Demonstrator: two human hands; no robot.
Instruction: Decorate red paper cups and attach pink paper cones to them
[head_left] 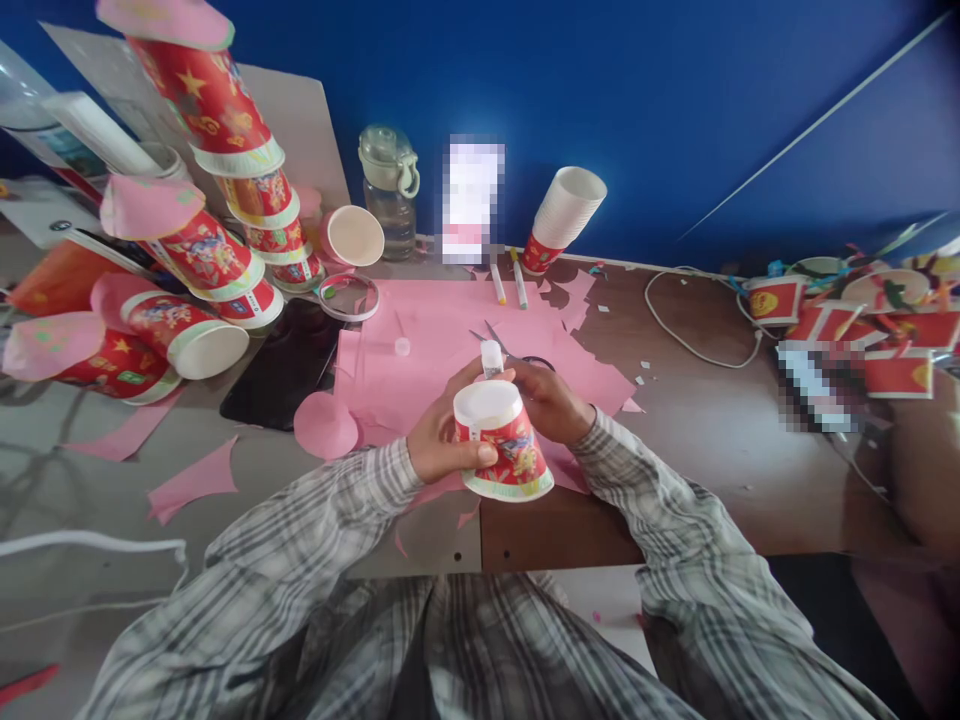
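Bright even light, soft shadows; strong fisheye bending at edges; pixelated patches.

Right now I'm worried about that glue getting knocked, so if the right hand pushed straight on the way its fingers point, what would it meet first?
The right hand points left toward the small glue bottle it holds over the upturned paper cup. Going straight on, it would probably meet the left hand first, though depth is hard to judge.

Single head-worn view, looking forward and down, close over the desk (697, 440), facing the blue wall (675, 110).
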